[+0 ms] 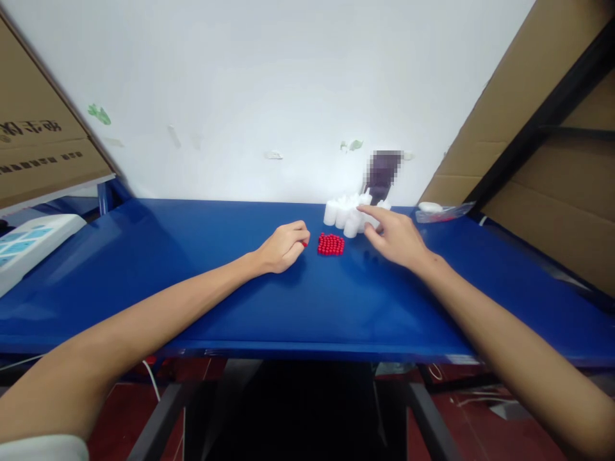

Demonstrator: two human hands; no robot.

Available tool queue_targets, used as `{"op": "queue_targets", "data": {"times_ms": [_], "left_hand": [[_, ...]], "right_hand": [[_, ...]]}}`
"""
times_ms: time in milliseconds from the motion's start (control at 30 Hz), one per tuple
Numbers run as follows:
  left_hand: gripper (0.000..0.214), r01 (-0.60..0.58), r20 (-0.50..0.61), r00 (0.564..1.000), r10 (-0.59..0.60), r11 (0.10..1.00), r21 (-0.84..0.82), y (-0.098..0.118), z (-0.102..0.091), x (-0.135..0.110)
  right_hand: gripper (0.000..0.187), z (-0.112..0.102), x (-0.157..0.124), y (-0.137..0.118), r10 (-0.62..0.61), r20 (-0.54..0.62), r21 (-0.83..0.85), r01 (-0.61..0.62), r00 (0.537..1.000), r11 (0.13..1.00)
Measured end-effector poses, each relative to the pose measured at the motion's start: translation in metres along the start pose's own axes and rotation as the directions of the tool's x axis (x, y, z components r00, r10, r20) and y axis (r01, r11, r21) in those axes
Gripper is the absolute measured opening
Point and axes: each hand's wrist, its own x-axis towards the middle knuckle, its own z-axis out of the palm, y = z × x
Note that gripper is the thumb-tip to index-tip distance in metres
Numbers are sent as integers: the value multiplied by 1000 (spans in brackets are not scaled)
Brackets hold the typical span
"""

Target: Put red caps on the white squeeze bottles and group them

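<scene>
Since the red bits (331, 244) are packed close, grabbing's probably easy; left hand (283, 247) has one pinched, right hand (396, 235) is at the bottles (351, 224), finger and thumb apart.

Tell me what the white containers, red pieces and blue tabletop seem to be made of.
White containers: probably plastic, smooth and satiny, judging by their even white surfaces.
Red pieces: likely moulded plastic, being small, alike and evenly bright red; finish too small to judge.
Blue tabletop: perhaps plastic sheeting or painted board; pale reflections show a soft sheen.
</scene>
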Motion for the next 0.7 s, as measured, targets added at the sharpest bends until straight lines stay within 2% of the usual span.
{"op": "queue_targets", "data": {"times_ms": [400, 467, 567, 633, 700], "left_hand": [[23, -3, -21, 1000, 2, 1000, -8, 2, 1, 0], [25, -16, -25, 1000, 16, 1000, 11, 2, 1, 0], [26, -69, -30, 997, 70, 996, 60, 1, 1, 0], [26, -100, -24, 994, 102, 992, 83, 1, 1, 0], [27, -139, -4, 990, 140, 985, 106, 2, 2, 1]], "right_hand": [[49, 7, -1, -4, -89, 78, -93, 96, 993, 991], [47, 8, -2, -5, -96, 52, -96, 101, 994, 990], [39, 7, -6, -10, -139, -67, -74, 134, 988, 988], [32, 6, -8, -19, -213, -125, -36, 210, 969, 977], [27, 8, -10, -31, -294, -105, -12, 294, 950, 956]]}}
